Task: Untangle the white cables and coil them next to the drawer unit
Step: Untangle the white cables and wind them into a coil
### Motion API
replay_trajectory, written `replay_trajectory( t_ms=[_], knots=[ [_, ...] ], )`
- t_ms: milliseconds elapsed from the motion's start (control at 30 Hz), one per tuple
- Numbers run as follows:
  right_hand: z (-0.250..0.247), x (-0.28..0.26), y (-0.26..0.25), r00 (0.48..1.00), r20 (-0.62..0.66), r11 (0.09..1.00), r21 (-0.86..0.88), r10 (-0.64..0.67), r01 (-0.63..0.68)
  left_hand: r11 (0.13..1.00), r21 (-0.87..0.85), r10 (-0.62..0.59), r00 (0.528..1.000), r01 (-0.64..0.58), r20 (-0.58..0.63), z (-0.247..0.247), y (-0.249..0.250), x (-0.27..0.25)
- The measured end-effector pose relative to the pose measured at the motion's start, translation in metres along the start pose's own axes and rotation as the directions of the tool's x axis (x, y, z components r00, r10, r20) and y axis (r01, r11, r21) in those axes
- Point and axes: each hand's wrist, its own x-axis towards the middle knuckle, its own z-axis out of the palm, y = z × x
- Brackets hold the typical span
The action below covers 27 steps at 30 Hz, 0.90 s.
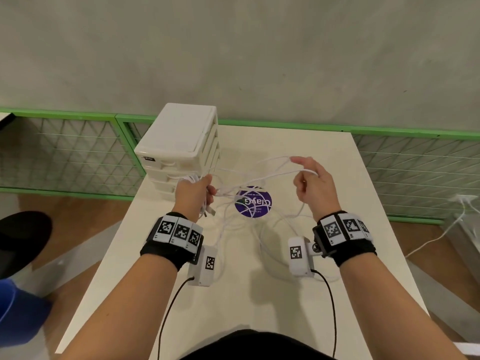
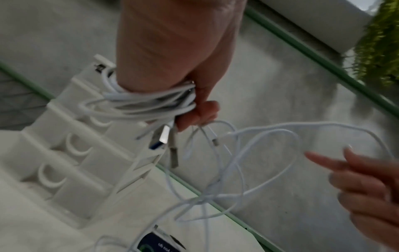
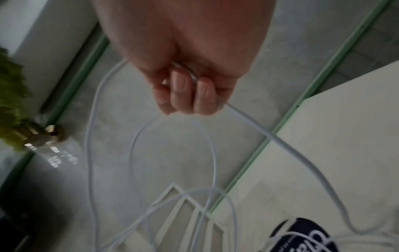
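White cables (image 1: 255, 178) hang knotted between my two hands above the table (image 1: 363, 203), just right of the drawer unit (image 1: 181, 141).

My left hand (image 1: 193, 194) clenches a coiled bundle with metal plugs dangling; my right hand (image 1: 313, 184) curls its fingers round one thin strand, forefinger out. Slack loops trail across a purple sticker (image 1: 255, 203) on the pale tabletop. Behind stand green-framed mesh panels (image 1: 65, 154) and a grey wall (image 1: 233, 48).

- A pale cream rectangular table (image 1: 337, 281) carries everything.
- A white plastic drawer unit (image 1: 179, 141) stands at its far left corner.
- A round purple sticker (image 1: 253, 201) sits mid-table.
- Loose white cables (image 1: 267, 245) trail across it.
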Motion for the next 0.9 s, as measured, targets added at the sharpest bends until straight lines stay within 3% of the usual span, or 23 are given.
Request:
replay_trajectory(
  t_ms=[100, 167, 233, 300, 367, 467, 567, 667, 700, 767, 833, 900],
  knots=[
    [-0.029, 0.013, 0.019, 0.969, -0.238, 0.996, -0.051, 0.062, -0.076, 0.999, -0.016, -0.041, 0.997, 0.040, -0.063, -0.012, -0.006, 0.008],
    [-0.050, 0.021, 0.032, 0.944, -0.324, 0.947, -0.283, 0.053, -0.150, 0.999, 0.028, -0.023, 0.999, 0.024, -0.035, -0.014, -0.007, 0.009],
    [-0.064, 0.021, 0.042, 0.933, -0.355, 0.823, -0.511, 0.063, -0.250, 0.997, 0.071, 0.012, 1.000, -0.014, 0.019, -0.011, -0.004, 0.006],
    [-0.069, 0.017, 0.052, 0.942, -0.312, 0.713, -0.631, 0.128, -0.306, 0.984, 0.159, 0.066, 0.995, -0.077, 0.075, -0.007, 0.000, 0.001],
    [-0.066, 0.013, 0.060, 0.968, -0.165, 0.622, -0.743, 0.191, -0.249, 0.943, 0.292, 0.126, 0.984, -0.157, 0.123, -0.004, 0.006, -0.003],
    [-0.056, 0.006, 0.069, 0.964, -0.009, 0.482, -0.865, 0.264, -0.140, 0.887, 0.389, 0.201, 0.967, -0.248, 0.160, 0.001, 0.022, -0.009],
    [-0.048, -0.001, 0.069, 0.959, 0.045, 0.350, -0.935, 0.279, -0.058, 0.870, 0.367, 0.277, 0.942, -0.331, 0.191, 0.008, 0.041, -0.014],
    [-0.039, -0.006, 0.061, 0.987, 0.011, 0.189, -0.982, 0.163, -0.020, 0.895, 0.256, 0.319, 0.926, -0.365, 0.203, 0.013, 0.058, -0.018],
    [-0.035, -0.005, 0.055, 0.988, -0.010, 0.205, -0.978, 0.154, -0.042, 0.900, 0.218, 0.335, 0.920, -0.377, 0.205, 0.015, 0.064, -0.020],
    [-0.029, -0.003, 0.043, 0.972, -0.003, 0.367, -0.926, 0.234, -0.092, 0.903, 0.154, 0.366, 0.905, -0.402, 0.215, 0.018, 0.075, -0.023],
    [-0.023, -0.002, 0.031, 0.933, 0.123, 0.562, -0.821, 0.338, -0.096, 0.902, 0.102, 0.387, 0.889, -0.420, 0.244, 0.021, 0.086, -0.027],
    [-0.018, -0.001, 0.021, 0.887, 0.287, 0.705, -0.707, 0.363, -0.060, 0.897, 0.081, 0.395, 0.871, -0.434, 0.292, 0.025, 0.095, -0.030]
  ],
)
